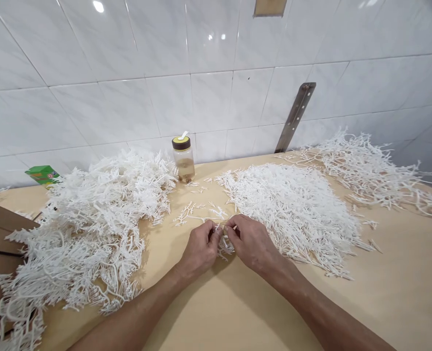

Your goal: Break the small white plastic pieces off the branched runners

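At the middle of the table, my left hand (202, 246) pinches a white branched plastic sprig (226, 247) between thumb and fingers. My right hand (250, 239) meets it from the other side, its fingertips closed together on the same sprig. Fingers cover most of the piece; some of its prongs show below, between the hands. Just beyond lie a few loose white sprigs (186, 213). To the right of my right hand spreads a flat heap of short white pieces (292, 209). A taller heap of white branched sprigs (102, 229) stands on the left.
A clear jar (185, 163) with a dark-and-yellow lid and brownish liquid stands near the tiled wall (208, 102). A metal bracket (295, 117) leans there. More long white branches (369, 168) lie back right. A green box (42, 174) and a brown carton (0, 224) are left.
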Action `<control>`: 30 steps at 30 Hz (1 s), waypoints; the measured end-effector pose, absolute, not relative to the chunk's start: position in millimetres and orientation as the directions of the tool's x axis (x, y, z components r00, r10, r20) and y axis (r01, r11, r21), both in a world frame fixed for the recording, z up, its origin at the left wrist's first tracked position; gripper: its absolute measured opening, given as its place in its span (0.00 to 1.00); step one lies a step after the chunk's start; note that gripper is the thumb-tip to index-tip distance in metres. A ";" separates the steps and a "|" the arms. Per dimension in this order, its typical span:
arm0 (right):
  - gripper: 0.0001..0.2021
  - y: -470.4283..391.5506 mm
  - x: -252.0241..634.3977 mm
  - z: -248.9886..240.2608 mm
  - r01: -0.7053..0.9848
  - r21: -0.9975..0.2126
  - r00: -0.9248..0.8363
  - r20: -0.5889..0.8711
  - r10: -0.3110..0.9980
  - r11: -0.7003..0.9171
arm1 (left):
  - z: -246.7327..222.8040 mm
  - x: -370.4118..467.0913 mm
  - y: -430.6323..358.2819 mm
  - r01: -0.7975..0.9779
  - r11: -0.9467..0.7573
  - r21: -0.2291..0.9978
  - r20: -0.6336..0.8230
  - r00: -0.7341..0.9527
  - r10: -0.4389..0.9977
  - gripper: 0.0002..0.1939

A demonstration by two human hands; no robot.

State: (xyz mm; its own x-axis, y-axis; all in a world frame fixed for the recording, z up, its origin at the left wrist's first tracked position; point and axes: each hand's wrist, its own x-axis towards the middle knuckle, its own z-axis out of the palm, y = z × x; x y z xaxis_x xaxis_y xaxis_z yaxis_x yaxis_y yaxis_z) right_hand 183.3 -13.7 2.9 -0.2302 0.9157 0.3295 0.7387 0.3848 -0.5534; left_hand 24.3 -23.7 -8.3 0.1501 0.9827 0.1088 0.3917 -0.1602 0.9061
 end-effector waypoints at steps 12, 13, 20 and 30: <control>0.12 -0.2 216.6 28.7 0.642 -0.729 0.028 0.333 0.943 0.239 | -10.4 27.0 -18.9 0.011 -0.068 0.998 0.066 0.106 0.992 0.15; 0.13 -4.9 211.1 31.2 0.585 -0.771 -0.080 0.252 0.964 0.250 | -12.3 26.9 -18.7 0.008 -0.077 0.997 0.076 0.091 0.993 0.15; 0.11 -14.6 193.2 26.1 0.543 -0.817 -0.253 0.063 0.966 0.195 | -14.5 25.1 -22.3 0.123 -0.172 0.977 0.162 0.088 0.983 0.12; 0.08 -13.6 194.9 19.1 0.607 -0.742 -0.287 0.129 0.949 0.284 | -7.5 25.8 -23.8 0.162 -0.176 0.971 0.160 0.110 0.981 0.11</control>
